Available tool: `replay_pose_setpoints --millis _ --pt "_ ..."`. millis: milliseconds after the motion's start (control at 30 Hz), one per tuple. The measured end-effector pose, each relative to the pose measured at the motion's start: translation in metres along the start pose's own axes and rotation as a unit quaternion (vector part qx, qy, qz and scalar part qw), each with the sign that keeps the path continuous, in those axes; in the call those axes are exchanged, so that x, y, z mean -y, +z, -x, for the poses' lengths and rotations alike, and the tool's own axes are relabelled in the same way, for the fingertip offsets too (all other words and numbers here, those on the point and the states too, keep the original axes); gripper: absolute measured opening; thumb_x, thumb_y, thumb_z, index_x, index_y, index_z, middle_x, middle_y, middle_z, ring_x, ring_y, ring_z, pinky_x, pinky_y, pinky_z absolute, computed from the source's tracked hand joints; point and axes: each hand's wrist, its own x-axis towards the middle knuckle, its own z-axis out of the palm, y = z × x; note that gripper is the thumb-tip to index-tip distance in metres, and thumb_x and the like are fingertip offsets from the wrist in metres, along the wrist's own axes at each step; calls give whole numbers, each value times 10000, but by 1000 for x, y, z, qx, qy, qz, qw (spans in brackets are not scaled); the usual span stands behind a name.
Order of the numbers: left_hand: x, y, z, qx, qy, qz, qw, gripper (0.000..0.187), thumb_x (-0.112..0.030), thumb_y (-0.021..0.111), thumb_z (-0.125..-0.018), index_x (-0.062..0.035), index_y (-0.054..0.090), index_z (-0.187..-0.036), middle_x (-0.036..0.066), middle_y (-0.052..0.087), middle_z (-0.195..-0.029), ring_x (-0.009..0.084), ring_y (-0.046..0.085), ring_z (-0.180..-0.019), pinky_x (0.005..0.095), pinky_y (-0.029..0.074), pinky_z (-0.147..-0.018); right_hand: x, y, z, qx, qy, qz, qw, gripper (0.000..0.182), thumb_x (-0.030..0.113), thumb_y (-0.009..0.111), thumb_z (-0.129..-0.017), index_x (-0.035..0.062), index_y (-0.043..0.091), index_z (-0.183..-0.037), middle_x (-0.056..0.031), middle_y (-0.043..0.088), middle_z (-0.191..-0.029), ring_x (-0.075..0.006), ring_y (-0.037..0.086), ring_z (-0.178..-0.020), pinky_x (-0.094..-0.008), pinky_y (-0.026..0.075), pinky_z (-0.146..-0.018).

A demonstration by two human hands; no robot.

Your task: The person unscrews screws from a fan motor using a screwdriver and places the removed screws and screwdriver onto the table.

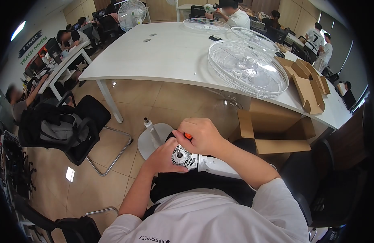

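Now my right hand (201, 135) grips one orange-handled screwdriver (188, 136) over the single fan motor (182, 156) at lower centre; my left hand (164, 157) steadies it. Three clear grilles (247, 67) sit upper right, possibly more beyond.

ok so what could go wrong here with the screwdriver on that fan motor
1. The right hand drives an orange-handled screwdriver down at the motor while the left hand cups it close by; a slip could jab those fingers.
2. The motor rests on the lap, not on the table, so it may shift or a screw may drop to the floor.
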Motion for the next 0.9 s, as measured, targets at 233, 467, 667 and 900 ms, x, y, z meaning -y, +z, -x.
replay_pose_setpoints --millis 233,467,667,900 --pt "-5 -3 0 3 0 10 1000 1040 -433 981 -614 -19 492 -1434 152 553 -1367 364 555 -1300 432 469 -1071 0 1 1 -1 -2 -1 1000 209 57 766 -857 61 595 -738 -80 564 -644 -277 553 -548 -390 430 -487" --pt "0 -1 0 28 -22 24 999 1034 -409 979 -626 -35 489 -1456 157 554 -1418 360 537 -1348 429 457 -1104 17 -1 -1 31 -17 37 999 213 128 741 -899 61 603 -752 -72 590 -671 -280 595 -581 -394 459 -494" --pt "-5 -3 0 28 -29 22 999 920 -379 987 -617 -50 564 -1364 148 575 -1376 345 568 -1309 420 464 -1100 36 -24 -6 179 61 204 960 352 355 674 -978 54 629 -802 -116 634 -641 -311 663 -577 -394 512 -505" --pt "-5 0 0 13 -34 23 999 870 -311 1000 -593 -52 589 -1316 118 586 -1326 323 593 -1271 411 470 -1085 18 -31 -18 258 3 196 946 453 481 652 -982 60 646 -813 -110 603 -554 -321 651 -522 -402 509 -489"
